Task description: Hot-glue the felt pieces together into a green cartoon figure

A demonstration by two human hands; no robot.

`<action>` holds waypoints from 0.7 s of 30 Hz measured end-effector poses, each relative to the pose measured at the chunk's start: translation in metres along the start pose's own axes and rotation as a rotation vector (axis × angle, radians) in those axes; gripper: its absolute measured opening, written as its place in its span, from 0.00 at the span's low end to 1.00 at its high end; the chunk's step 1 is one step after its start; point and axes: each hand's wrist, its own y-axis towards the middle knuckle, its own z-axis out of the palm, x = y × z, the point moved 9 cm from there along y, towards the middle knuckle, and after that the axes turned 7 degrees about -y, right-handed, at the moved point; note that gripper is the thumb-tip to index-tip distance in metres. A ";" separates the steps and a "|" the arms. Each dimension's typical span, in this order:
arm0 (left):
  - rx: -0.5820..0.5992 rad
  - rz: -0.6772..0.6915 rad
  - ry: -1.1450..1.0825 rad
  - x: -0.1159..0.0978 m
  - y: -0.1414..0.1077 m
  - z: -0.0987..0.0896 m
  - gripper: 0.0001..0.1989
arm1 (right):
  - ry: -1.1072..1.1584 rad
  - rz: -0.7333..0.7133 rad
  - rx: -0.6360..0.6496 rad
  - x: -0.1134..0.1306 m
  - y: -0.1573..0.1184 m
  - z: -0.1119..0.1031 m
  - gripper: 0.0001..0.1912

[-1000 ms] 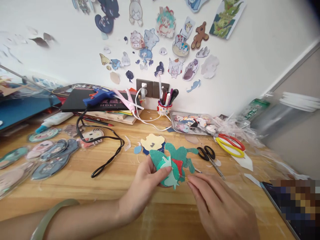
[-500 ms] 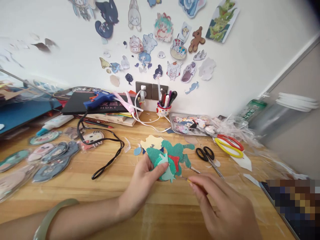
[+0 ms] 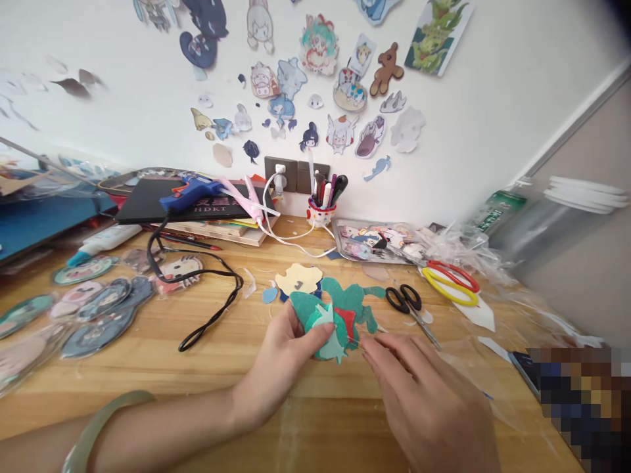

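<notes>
My left hand (image 3: 290,341) pinches a green cutout figure (image 3: 342,299), its thumb pressed on a paler mint, spiky piece (image 3: 335,345) lying over it. The figure looks like felt and has a red patch (image 3: 346,320) near its middle. At the figure's lower right edge, my right hand (image 3: 428,387) is closed, thumb and forefinger together. Between those fingertips is a thin, slender tool, mostly hidden, so its kind is unclear. Behind the figure a cream cutout (image 3: 298,279) with a wavy edge lies on the wooden table (image 3: 246,420).
Black-handled scissors (image 3: 404,299) lie to the right, beyond them red-and-yellow-handled scissors (image 3: 451,282). A blue glue gun (image 3: 192,194) rests on a black box, its black cord (image 3: 217,322) looped on the table. Farther back are a pen cup (image 3: 321,211) and a metal tray (image 3: 340,246).
My right hand has moved slightly left and up, bringing its fingertips to the figure's edge; less of the slender tool shows. My left hand keeps its hold.
</notes>
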 end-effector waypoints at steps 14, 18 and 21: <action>-0.046 -0.060 0.001 0.004 0.001 -0.003 0.10 | -0.089 -0.153 0.034 0.014 -0.002 0.005 0.18; -0.012 -0.059 -0.043 0.004 0.001 0.001 0.11 | -0.083 -0.152 0.034 0.016 -0.001 0.004 0.19; -0.002 -0.061 -0.058 0.004 0.000 0.002 0.11 | -0.075 -0.130 0.056 0.014 -0.003 0.005 0.19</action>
